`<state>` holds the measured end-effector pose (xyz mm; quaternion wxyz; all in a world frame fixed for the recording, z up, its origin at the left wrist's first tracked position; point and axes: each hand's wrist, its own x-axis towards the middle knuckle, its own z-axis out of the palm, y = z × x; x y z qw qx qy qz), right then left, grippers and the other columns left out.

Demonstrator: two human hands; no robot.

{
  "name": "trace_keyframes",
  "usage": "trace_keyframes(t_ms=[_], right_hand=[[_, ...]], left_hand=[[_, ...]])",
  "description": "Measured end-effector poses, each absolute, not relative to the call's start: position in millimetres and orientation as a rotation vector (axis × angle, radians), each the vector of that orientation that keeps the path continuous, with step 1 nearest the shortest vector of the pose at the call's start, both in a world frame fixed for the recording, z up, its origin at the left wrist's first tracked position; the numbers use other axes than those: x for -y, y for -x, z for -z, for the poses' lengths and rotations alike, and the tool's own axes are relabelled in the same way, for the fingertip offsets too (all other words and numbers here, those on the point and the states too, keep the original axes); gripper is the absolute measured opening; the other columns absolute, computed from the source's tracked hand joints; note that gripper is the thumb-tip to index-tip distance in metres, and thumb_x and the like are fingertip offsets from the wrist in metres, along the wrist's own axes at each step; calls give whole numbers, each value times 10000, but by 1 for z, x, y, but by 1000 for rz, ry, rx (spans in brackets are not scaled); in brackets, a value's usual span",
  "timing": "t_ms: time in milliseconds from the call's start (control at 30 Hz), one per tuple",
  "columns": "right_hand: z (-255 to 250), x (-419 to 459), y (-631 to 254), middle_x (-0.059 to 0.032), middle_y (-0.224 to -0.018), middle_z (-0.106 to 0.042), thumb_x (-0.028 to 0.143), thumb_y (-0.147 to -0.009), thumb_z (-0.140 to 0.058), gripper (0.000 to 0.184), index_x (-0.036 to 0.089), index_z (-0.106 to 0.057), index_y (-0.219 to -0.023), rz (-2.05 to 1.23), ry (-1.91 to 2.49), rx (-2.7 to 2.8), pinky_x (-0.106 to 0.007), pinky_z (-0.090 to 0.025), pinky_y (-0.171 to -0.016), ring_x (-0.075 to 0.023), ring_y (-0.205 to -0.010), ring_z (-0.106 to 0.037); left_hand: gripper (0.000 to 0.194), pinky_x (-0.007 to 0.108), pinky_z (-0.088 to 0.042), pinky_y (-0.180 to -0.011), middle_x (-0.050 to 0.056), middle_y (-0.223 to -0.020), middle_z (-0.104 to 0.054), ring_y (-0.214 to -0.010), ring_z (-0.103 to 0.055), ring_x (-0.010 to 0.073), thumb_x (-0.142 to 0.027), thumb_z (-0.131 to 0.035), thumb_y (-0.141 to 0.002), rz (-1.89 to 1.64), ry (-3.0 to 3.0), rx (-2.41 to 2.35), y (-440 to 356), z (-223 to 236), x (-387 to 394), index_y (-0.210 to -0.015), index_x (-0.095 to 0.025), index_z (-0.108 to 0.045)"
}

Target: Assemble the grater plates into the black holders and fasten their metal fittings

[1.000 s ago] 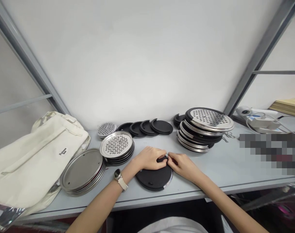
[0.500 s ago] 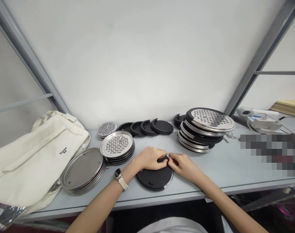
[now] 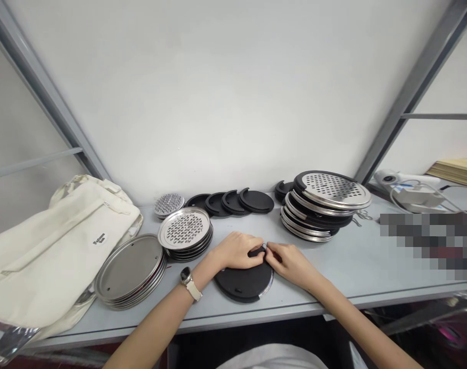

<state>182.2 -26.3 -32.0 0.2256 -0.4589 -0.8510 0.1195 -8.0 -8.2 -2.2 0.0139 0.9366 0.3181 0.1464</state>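
A round black disc (image 3: pixel 245 284) with a slot near its front lies on the bench close to its front edge. Along the disc's right side runs a thin silvery edge. My left hand (image 3: pixel 241 251), a watch on its wrist, is closed over the far part of the disc, its fingers bent around the rim. My right hand (image 3: pixel 289 260) is pinched at the far right of the disc, almost touching the left fingertips. Between the two hands a small shiny metal bit (image 3: pixel 264 246) shows; the fingers cover most of it.
Left of my hands stand stacked grater plates (image 3: pixel 185 229) and plain metal plates (image 3: pixel 129 266) beside a cream bag (image 3: pixel 64 251). Black discs (image 3: pixel 256 201) lie along the wall. To the right rises a leaning pile of graters (image 3: pixel 333 189), with cables and a white device (image 3: pixel 418 192) beyond.
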Motion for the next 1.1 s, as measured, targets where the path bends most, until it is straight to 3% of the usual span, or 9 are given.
trace_keyframes(t_ms=[333,733,1100], right_hand=[[32,28,-184,-21,-606,-574,274,-948,-295,316,201,-503,-723,-317,1240,2382,-255,-280,-549,-143,-532,-503],[29,28,-183,-14,-580,-569,264,-914,-346,303,192,-526,-681,-345,1266,2380,-245,-267,-529,-128,-500,-473],[31,26,-186,-42,-653,-624,256,-946,-289,337,185,-554,-752,-324,1218,2444,-262,-296,-577,-152,-568,-537]], left_hand=[[142,268,-261,-535,-17,-676,-597,-577,-499,119,-281,-510,-828,-452,-2910,-953,9,-1,9,-721,-191,-489],[137,258,-259,-530,-18,-662,-588,-564,-486,117,-292,-533,-792,-435,-2888,-983,8,1,9,-709,-191,-493],[150,268,-264,-523,-24,-658,-591,-565,-499,114,-295,-528,-805,-433,-2895,-987,9,-1,10,-706,-191,-489]])
